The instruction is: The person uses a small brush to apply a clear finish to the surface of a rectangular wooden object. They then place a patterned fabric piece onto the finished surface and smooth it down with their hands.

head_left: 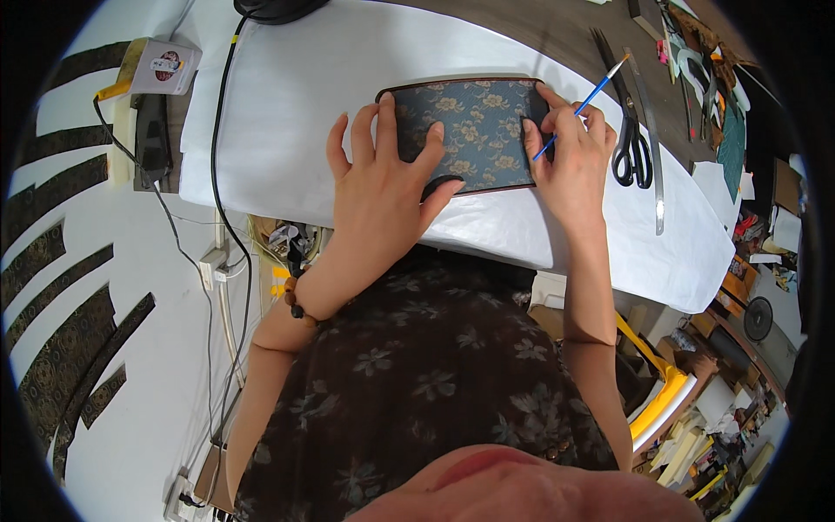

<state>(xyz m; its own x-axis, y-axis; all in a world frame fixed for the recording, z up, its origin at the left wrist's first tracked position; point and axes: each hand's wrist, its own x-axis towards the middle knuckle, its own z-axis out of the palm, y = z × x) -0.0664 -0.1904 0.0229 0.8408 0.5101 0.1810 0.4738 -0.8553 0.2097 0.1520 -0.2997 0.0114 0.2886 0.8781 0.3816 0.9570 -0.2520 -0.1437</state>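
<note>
A flat, rectangular panel (pixel 478 122) covered in blue-grey floral fabric, with a thin brown edge, lies on the white sheet in front of me. My left hand (pixel 383 183) is spread over its left end, the fingertips resting on the fabric and edge and the thumb at the near side. At the right end, my right hand (pixel 572 165) has its index finger at the far corner and its thumb on the panel. A thin blue brush (pixel 600 85) with a pale tip is held between the right fingers, slanting up to the right.
Black-handled scissors (pixel 633 157) and a metal ruler (pixel 658 191) lie right of my right hand. A black cable (pixel 216 165) crosses the sheet's left side. At the left stands a white-and-yellow box (pixel 165 68). Scraps and tools (pixel 696 78) clutter the far right.
</note>
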